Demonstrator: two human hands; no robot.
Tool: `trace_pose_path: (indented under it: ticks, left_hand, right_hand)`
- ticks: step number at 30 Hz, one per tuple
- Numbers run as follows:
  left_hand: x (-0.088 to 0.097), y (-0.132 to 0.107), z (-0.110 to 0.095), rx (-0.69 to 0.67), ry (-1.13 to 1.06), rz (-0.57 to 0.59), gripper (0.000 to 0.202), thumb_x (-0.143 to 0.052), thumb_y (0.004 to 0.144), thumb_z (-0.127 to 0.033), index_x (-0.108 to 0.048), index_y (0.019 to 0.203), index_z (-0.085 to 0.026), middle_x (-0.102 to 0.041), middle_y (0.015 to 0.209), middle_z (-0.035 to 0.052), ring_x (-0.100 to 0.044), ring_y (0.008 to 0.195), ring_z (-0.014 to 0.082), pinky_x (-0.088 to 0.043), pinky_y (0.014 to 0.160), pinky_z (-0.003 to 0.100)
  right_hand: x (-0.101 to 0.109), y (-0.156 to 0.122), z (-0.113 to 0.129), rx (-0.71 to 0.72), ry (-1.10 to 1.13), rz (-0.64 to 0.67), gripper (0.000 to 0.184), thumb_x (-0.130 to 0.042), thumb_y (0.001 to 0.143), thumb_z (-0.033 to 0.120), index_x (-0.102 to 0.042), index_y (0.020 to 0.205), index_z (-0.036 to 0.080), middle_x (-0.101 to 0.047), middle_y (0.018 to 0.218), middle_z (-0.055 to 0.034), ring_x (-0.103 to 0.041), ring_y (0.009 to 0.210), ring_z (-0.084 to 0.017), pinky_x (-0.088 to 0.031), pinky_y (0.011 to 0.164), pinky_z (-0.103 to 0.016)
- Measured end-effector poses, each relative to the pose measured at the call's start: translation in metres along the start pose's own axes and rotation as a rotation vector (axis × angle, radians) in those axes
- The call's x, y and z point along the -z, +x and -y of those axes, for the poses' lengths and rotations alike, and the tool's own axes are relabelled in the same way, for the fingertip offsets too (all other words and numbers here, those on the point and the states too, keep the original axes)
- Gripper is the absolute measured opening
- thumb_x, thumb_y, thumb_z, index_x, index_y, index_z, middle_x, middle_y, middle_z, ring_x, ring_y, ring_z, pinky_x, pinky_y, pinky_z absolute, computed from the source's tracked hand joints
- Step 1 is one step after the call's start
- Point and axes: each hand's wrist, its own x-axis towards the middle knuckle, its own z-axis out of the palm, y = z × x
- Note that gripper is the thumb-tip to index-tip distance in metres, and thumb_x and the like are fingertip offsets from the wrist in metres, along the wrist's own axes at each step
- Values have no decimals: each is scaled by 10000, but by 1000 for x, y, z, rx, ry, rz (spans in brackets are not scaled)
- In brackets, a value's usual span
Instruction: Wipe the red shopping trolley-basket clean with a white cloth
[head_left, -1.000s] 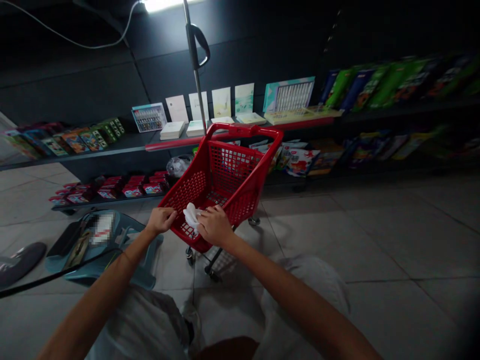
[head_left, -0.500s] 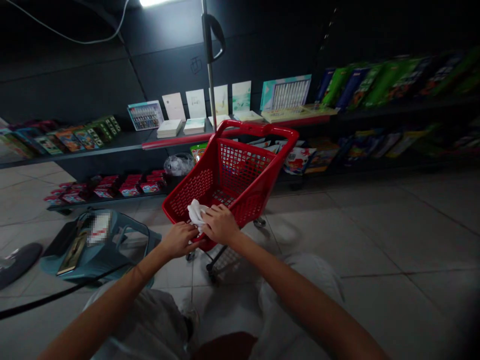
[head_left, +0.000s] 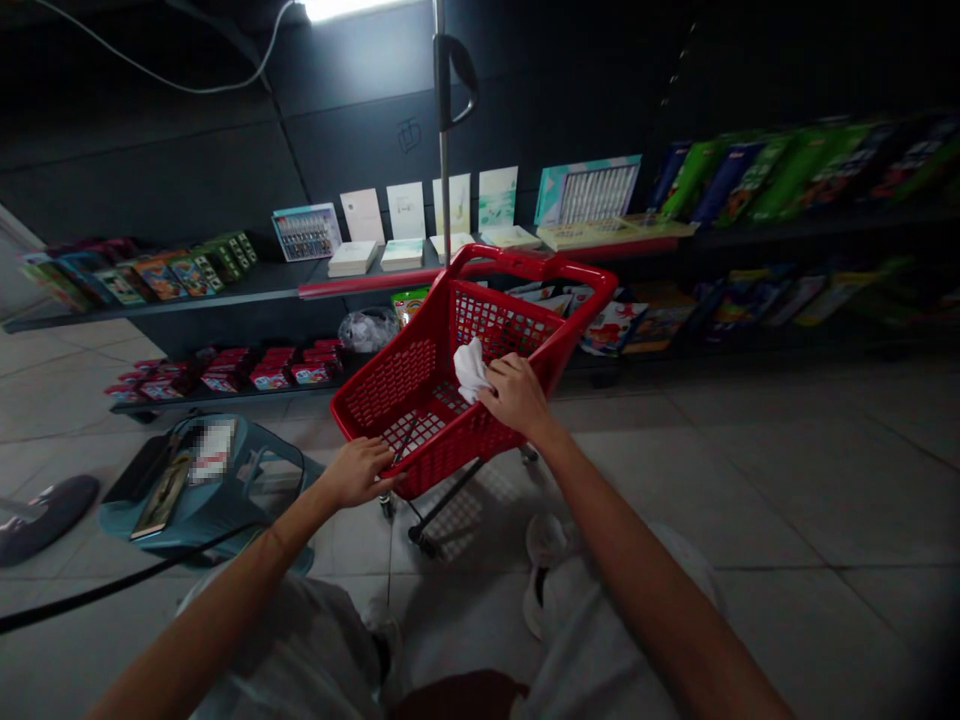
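Here, crumpled white cloth [head_left: 470, 368] (red mesh cart [head_left: 390, 385])

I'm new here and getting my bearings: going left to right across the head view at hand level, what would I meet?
Teal stool → left hand, gripping the rim of the red cart → white cloth → right hand.

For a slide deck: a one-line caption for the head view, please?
The right hand holds a white cloth against a red shopping cart; the left hand holds its near edge.
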Motion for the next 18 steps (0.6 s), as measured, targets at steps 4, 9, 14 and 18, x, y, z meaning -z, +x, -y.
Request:
trace_pose_path:
  ticks: [4,9,14,18]
  left_hand:
    - [2,-6,10,-15,-30,-12,404,-477,1055,-505,-594,805,-211,-675,827,54,-597,792,202,-408,749,360]
    - [3,-18,31,29,-34,-46,354,-508,1035,-471,-596,812,-211,-667,837,53,-593,825,215,-411,811,383]
    - [-1,-30,48,113,-30,-70,315,-513,1020,-437,-589,804,-220,-647,844,52,-588,885,237,-429,941,419]
    - [-2,-33,49,170,-11,-76,297,-514,1012,-413,-601,802,-222,-651,866,58,-586,920,247,-427,998,442]
  right_hand:
    - [10,1,-28,-51,-15,-86,213,-552,938,256,-741,891,169,-702,989,-129,-497,1081,-301,-410,1022,-433]
    - [18,-4,-53,-126,20,-278,177,-597,920,290,-733,949,180,-694,1028,-130,-512,1144,-319,-448,1060,-461]
    - [16,-17,-63,-208,49,-467,235,-626,869,298,-716,1059,191,-678,1127,-147,-552,1173,-334,-484,1054,-491]
    - [18,-29,-65,-367,49,-649,350,-586,846,291,-684,1158,168,-641,1167,-190,-578,1159,-357,-483,1049,-539]
